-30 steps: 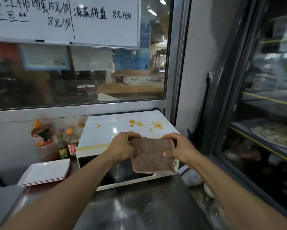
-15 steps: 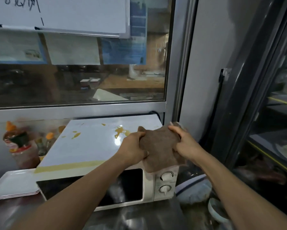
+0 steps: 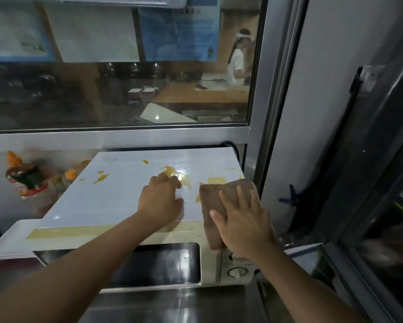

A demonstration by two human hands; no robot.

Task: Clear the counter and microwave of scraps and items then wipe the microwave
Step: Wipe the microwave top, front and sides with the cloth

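on top of the microwave (image 3: pixel 116 197), the right hand (image 3: pixel 244 220) is pressing flat, fingers spread, on the brown cloth (image 3: pixel 215 206); the left hand (image 3: pixel 161 201) is resting beside it, fingers loosely curled, holding nothing.

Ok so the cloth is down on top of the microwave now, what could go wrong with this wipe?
The right hand presses the brown cloth flat at the right edge of the microwave top, while the orange sauce stains spread leftward; a single pass may smear them rather than lift them. The left hand rests close to the biggest stain and could pick up sauce. Sauce pushed forward might run onto the control knobs.
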